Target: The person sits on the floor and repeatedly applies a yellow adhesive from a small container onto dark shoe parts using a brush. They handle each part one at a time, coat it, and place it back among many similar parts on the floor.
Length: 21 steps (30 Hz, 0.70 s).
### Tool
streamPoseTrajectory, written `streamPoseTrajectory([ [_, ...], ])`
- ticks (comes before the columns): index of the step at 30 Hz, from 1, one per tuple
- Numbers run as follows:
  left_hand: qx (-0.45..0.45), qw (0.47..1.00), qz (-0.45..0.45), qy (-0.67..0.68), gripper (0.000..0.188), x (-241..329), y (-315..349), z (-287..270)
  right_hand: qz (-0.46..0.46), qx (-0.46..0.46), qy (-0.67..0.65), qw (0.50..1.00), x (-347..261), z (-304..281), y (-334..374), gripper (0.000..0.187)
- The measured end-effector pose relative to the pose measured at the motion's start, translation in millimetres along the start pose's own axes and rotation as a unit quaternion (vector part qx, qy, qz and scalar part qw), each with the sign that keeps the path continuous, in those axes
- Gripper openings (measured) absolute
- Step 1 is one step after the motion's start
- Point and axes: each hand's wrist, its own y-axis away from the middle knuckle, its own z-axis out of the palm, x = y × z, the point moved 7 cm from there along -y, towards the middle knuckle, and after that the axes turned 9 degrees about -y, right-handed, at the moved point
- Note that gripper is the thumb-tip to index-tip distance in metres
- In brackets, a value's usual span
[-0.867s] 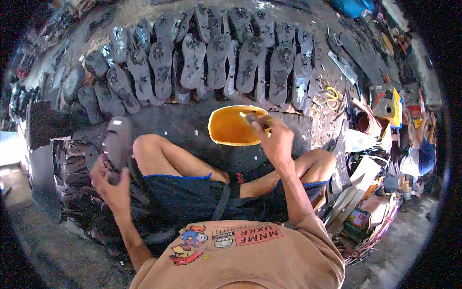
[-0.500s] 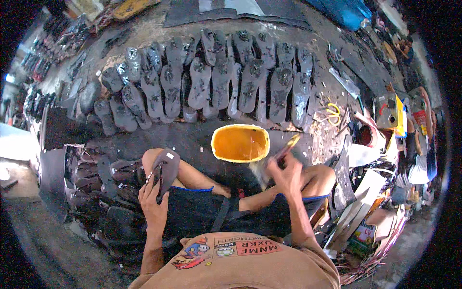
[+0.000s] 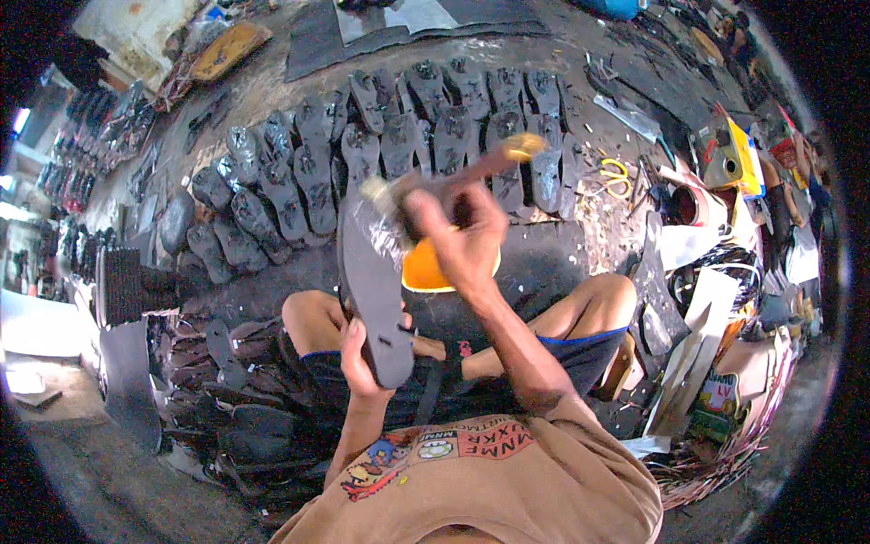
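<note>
My left hand (image 3: 362,361) grips a dark grey sandal sole (image 3: 373,290) near its close end, the thumb along its side. The sole is raised in front of me with its flat face up, and a wet-looking shiny patch shows near its far half. My right hand (image 3: 467,238) is closed round a brush (image 3: 485,168), blurred by motion, whose yellow-tipped handle points up to the right. Its pale bristles are at the sole's far end; whether they touch cannot be made out. Beneath the right hand, partly hidden, stands a tub (image 3: 424,274) of orange-yellow liquid.
Rows of grey soles (image 3: 315,186) lie on the floor beyond the tub. Yellow-handled scissors (image 3: 616,179) are at the right, near a yellow container (image 3: 748,163). Dark sandals (image 3: 258,426) are heaped by my left knee, and cut strips lie at the right.
My left hand has brought the sole from beside my left knee to in front of me, flat face up. My right hand has swung the brush up and left from beside the tub to the sole.
</note>
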Motion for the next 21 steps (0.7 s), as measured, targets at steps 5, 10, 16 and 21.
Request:
streamPoseTrajectory([
  [5, 0.083, 0.996, -0.034, -0.003, 0.063, -8.0, -8.0, 5.0, 0.089, -0.068, 0.063, 0.992, -10.3, -6.0, 28.8, 0.024],
  [10, 0.043, 0.990, -0.019, -0.133, 0.065, -12.6, 4.6, 9.1, -0.008, 0.033, -0.035, 0.999, -33.7, -8.2, -7.2, 0.032],
  [16, 0.034, 0.997, 0.068, 0.003, 0.059, 20.6, -25.7, 11.1, 0.083, 0.001, -0.115, 0.990, -38.7, -14.1, 45.2, 0.036],
  [21, 0.072, 0.997, 0.018, 0.026, 0.055, 0.0, -33.8, 2.5, -0.180, -0.104, 0.056, 0.977, -80.8, 4.1, 75.3, 0.033],
])
